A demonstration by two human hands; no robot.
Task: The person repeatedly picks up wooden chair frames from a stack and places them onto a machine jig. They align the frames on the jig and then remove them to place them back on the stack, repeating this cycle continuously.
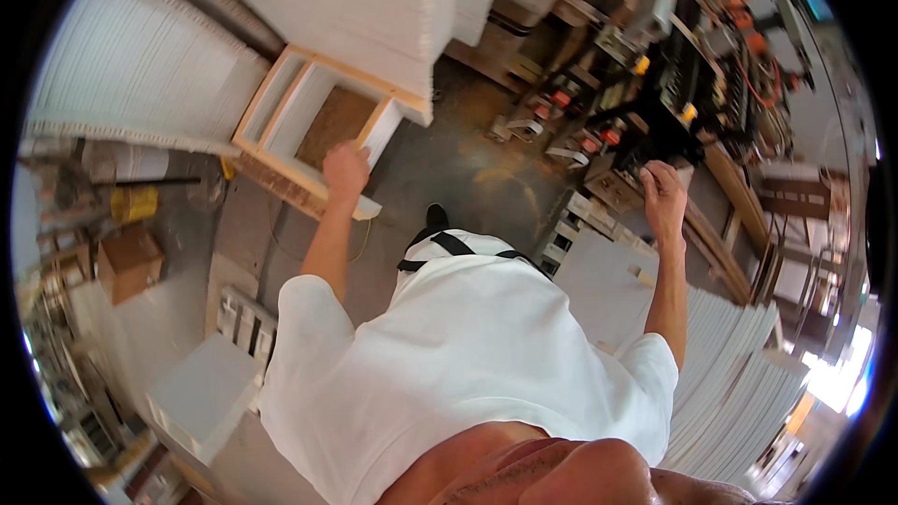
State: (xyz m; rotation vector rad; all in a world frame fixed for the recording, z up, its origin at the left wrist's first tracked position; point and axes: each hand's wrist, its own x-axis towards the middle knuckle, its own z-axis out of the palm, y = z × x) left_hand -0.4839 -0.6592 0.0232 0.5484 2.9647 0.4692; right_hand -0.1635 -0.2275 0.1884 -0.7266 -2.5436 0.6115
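My left hand (346, 171) is closed at the edge of a light wooden frame (405, 93), whose inner faces are white. Divided into compartments, the frame has a brown panel (335, 122) showing through its opening. Out to the right, my right hand (664, 191) is raised with its fingers curled and the thumb side pressed together. Whatever it may hold is too small to make out. It hangs in front of the machinery, apart from the frame.
Tall stacks of white panels (140, 61) stand at the far left, with more panels (725, 374) stacked at right. Machinery (655, 84) with hoses fills the far right. A cardboard box (129, 264) and a yellow bucket (134, 204) are at left. Long boards (718, 251) lie beyond my right arm.
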